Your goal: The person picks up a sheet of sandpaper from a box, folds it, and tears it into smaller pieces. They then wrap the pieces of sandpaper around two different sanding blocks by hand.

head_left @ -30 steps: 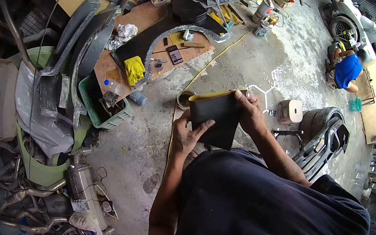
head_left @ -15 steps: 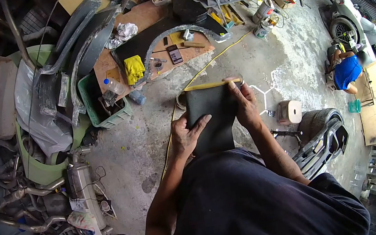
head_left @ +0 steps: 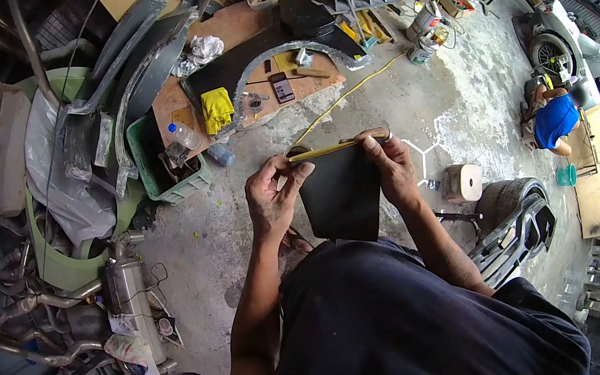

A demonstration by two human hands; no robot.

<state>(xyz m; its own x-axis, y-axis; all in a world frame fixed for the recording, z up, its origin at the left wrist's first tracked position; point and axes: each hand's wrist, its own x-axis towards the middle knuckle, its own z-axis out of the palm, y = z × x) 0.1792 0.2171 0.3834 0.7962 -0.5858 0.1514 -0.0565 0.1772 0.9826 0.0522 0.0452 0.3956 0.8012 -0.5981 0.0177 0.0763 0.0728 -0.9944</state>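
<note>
A dark sheet of sandpaper (head_left: pixel 340 193) with a yellow backing hangs in front of my torso, its top edge folded over so a yellow strip shows. My left hand (head_left: pixel 275 195) pinches the upper left corner, thumb lying on the front. At the upper right corner, my right hand (head_left: pixel 393 169) grips the same fold, thumb in front and fingers behind. The sheet's lower end hangs down close to my shirt.
Ahead, a board (head_left: pixel 265 114) carries a black fender, a yellow cloth (head_left: pixel 218 110) and a phone (head_left: pixel 282 87). A green crate (head_left: pixel 182 186) and exhaust parts lie left. At right are a stool (head_left: pixel 462 183), tyres and a person in blue (head_left: pixel 556 121). A yellow cord crosses the floor.
My left hand has moved up from the middle of the sheet to its upper left corner. The top edge now bends over, while my right hand stays at the upper right.
</note>
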